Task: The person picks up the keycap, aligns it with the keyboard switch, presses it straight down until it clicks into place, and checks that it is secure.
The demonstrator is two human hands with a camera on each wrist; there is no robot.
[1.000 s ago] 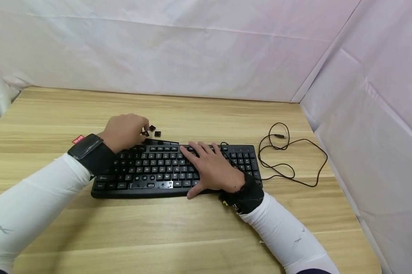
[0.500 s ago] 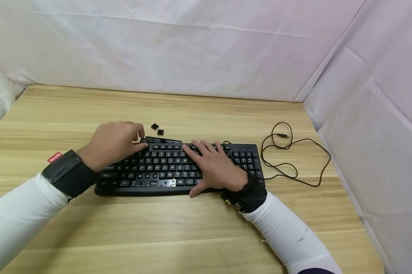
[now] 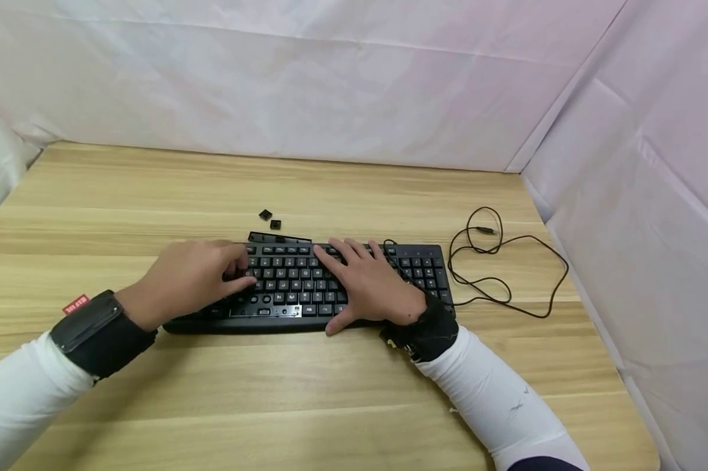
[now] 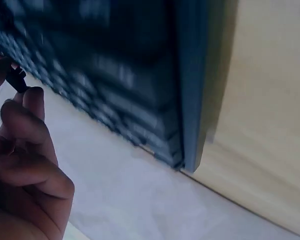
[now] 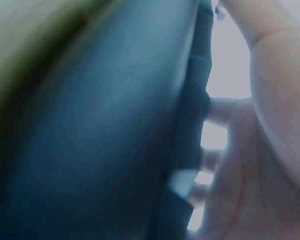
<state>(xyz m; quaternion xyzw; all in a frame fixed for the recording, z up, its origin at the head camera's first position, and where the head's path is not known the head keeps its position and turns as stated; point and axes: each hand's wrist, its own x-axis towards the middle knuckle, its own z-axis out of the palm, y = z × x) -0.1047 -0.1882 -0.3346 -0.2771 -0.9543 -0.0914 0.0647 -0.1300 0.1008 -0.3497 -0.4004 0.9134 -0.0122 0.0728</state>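
Observation:
A black keyboard lies on the wooden table, with bare key sockets in its lower rows. Over its left half is my left hand; thumb and forefinger pinch a small black keycap, seen in the left wrist view. In the head view the hand hides this keycap and the keys below it. My right hand rests with spread fingers on the right part of the keyboard, thumb at the front edge. Behind the keyboard are two loose keycaps, one farther back and one nearer.
A long black bar-shaped piece lies along the keyboard's back edge. The keyboard's cable is looped on the table at the right. White cloth walls stand behind and to the right of the wooden table.
My left hand has picked up a keycap from beside the loose ones and brought it nearer, over the keyboard's left half. The right hand stays in place on the keyboard.

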